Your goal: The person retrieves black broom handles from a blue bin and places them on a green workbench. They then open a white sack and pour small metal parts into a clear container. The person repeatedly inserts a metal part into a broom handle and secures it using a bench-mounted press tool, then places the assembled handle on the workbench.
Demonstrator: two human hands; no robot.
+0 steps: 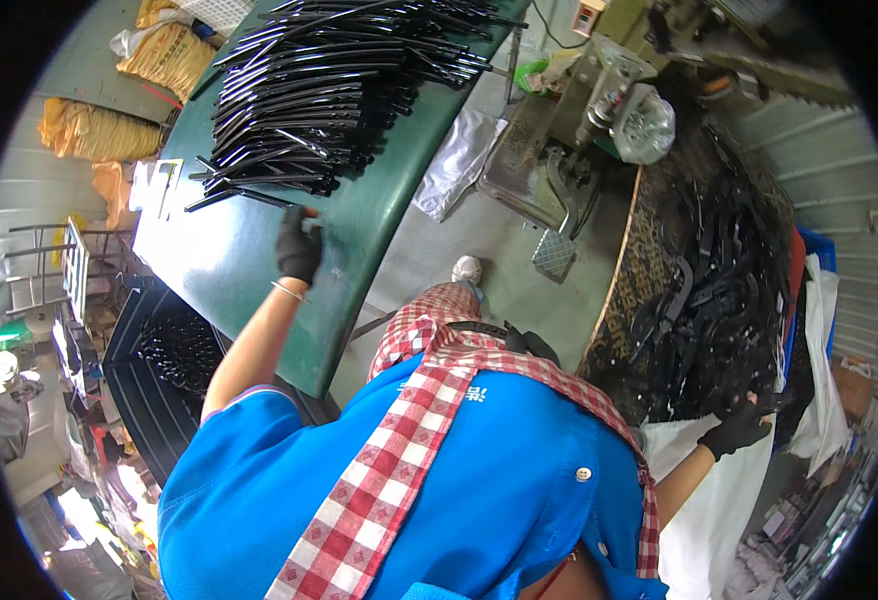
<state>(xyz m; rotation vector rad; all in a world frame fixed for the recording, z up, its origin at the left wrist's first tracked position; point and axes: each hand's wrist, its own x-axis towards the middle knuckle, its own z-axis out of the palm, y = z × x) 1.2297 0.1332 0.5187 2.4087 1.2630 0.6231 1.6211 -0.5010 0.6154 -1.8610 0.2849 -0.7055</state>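
My left hand [300,247], in a black glove with a bare fingertip showing, reaches over the green tabletop [344,235]. Its fingers are closed at the near end of a thin glossy black rod [264,197], beside a large heap of similar rods [294,110]. Out to the right, my right hand [738,429], also gloved in black, is at the near edge of a pile of curved black parts [704,300]. The fingers there are bent around a dark part [777,402], whose outline blends into the glove and the pile.
Between the two work surfaces stands a machine with a foot pedal [555,252] and a clear plastic bag [644,125]. A black bin [139,370] of small parts is below the table's left side. Stuffed sacks [164,60] lie beyond it. White sheeting [714,500] hangs beneath my right hand.
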